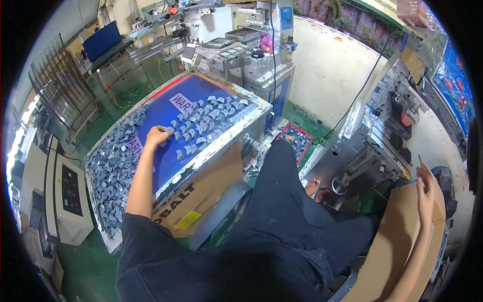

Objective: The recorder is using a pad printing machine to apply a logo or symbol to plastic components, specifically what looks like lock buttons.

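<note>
On a slanted blue board (166, 163) in a white frame lie many small grey curved pieces (206, 118), spread in loose rows on the right and heaped along the left (105, 186). My left hand (156, 138) is on the board, fingertips pinched on a small grey piece (169, 131). My right hand (425, 186) is at the top edge of an open cardboard box (402, 221) at lower right, fingers loosely extended and apart. A thin upright item shows just above those fingers; I cannot make out whether they touch it.
A red-rimmed tray (302, 157) of pieces sits on the green floor by my bare foot (312, 186). Machines stand behind the board (251, 60), at right (377, 136) and at far left (70, 201). A large cardboard sheet (211, 186) is below the board; cables run to the floor.
</note>
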### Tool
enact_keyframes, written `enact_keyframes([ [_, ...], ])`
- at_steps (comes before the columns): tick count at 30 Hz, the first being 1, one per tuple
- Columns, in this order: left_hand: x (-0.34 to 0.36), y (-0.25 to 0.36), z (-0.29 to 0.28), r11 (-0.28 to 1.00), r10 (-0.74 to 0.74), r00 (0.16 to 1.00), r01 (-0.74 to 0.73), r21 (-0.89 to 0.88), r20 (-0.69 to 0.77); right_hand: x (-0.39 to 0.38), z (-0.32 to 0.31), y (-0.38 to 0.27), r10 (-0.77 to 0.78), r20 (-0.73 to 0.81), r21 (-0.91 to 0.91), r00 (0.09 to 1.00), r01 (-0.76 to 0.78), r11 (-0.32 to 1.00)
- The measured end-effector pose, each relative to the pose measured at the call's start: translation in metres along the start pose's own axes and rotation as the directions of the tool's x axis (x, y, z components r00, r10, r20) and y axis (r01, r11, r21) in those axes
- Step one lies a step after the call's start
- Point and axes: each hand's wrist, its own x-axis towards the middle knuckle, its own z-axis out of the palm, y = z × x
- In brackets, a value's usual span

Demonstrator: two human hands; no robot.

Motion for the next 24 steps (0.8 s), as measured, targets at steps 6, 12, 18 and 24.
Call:
enact_keyframes([
  [6,0.009,0.011,-0.022,0.99,0.084,0.918,-0.033,0.135,-0.388,-0.032,-0.06,0.051,0.197,-0.308,-0.475,0.931,-0.33,0.816],
  [12,-0.012,0.142,0.037,0.842,0.488,0.717,-0.538,0.051,-0.498,-0.105,-0.045,0.097,0.613,0.09,-0.156,0.785,-0.597,0.787],
  [18,-0.099,0.327,0.13,0.453,0.801,0.524,-0.847,-0.278,-0.289,-0.127,-0.044,0.095,0.31,0.099,-0.255,0.946,-0.277,0.926],
  [24,-0.221,0.45,0.175,0.206,0.957,0.275,-0.867,-0.453,-0.09,-0.12,-0.061,0.075,0.383,0.03,-0.454,0.923,-0.329,0.828],
])
